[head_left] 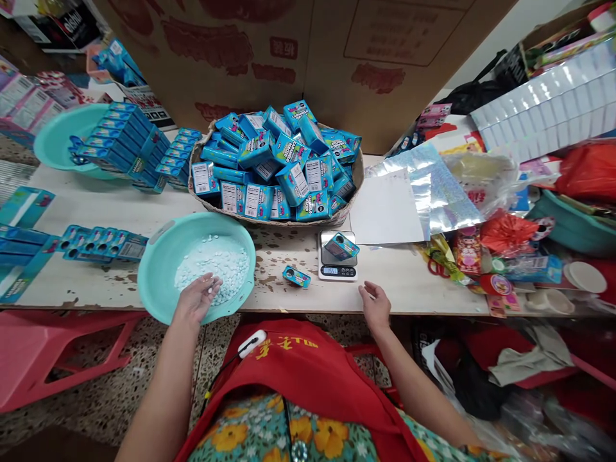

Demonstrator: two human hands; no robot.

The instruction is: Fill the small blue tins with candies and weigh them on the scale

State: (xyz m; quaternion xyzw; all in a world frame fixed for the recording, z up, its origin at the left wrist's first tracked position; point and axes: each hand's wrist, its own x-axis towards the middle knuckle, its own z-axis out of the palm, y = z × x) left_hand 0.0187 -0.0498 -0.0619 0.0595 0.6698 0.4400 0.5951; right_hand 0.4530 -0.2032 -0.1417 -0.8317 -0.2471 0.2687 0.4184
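Fingers (pixel 204 285) of the left hand (pixel 190 303) are curling together over a few white pieces (pixel 231 266) inside the turquoise basin (pixel 154 276), where the rest are lying loose. The right hand (pixel 376 307) is hovering near the front edge of the surface (pixel 409 282), its fingers slightly bent, its thumb apart, and holding nothing visible. A small blue box (pixel 342 246) is lying askew on the compact scale (pixel 337 273), while a second blue box (pixel 296 276) is resting between basin and scale. Behind them, a basket (pixel 289 222) is carrying a heap of blue boxes (pixel 291 151). The loose grip looks likely to shed pieces if the left hand is lifting fast or tilting. The basin appears to be jutting past the front edge, so a wrist pressing on its near rim could be tipping it. A knock to the askew box could be sliding it off the scale, and a hand or sleeve touching the scale could be upsetting its reading.
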